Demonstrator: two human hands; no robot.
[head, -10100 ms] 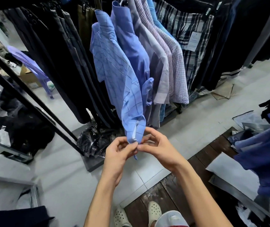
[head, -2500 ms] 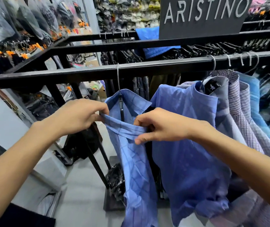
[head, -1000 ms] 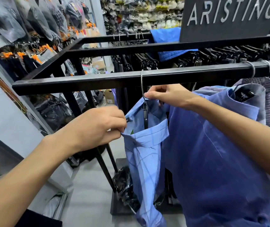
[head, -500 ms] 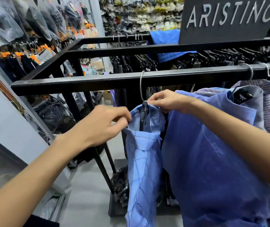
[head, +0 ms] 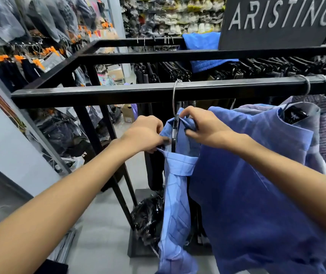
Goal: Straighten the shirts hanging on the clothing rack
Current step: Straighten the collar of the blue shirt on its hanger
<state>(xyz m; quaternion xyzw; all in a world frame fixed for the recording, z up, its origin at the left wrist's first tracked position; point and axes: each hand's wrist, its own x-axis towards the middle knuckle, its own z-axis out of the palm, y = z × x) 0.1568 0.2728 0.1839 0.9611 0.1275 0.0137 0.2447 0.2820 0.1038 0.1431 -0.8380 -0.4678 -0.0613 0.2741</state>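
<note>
The light blue checked shirt (head: 175, 194) is hanging from a hanger (head: 175, 123) on the black rack rail (head: 118, 93), at the centre of view. The left hand (head: 144, 133) is pinching its collar at 9 o'clock; the right hand (head: 203, 127) is gripping the collar at 3 o'clock, fingers curled. A darker blue shirt (head: 257, 194) is hanging just beside, at 4 o'clock.

The rack bar (head: 98, 93) is matt black metal, the hanger hook (head: 174, 95) shiny wire. The checked shirt (head: 175, 204) is thin smooth cloth; the bag (head: 148, 216) on the floor is glossy black plastic.
</note>
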